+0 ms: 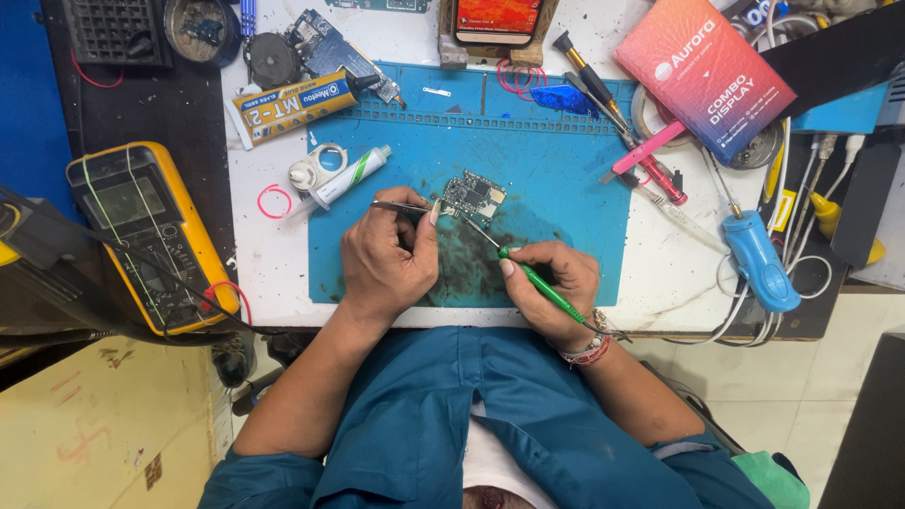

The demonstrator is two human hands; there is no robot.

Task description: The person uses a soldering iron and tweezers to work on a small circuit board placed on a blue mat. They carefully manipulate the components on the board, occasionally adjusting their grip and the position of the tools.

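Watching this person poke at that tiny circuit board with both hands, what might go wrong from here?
The small green circuit board lies loose on the blue work mat, pinned only by the metal tweezers in the left hand; it may skid. The green-handled probe in the right hand has a fine tip that might slip and scratch components. The white tube and the small white spool lie close and may be knocked.

Electronics repair bench

Around the blue work mat (556, 188): a yellow multimeter (141, 231) to its left, a soldering iron (759, 259) (blue-handled) to its right.
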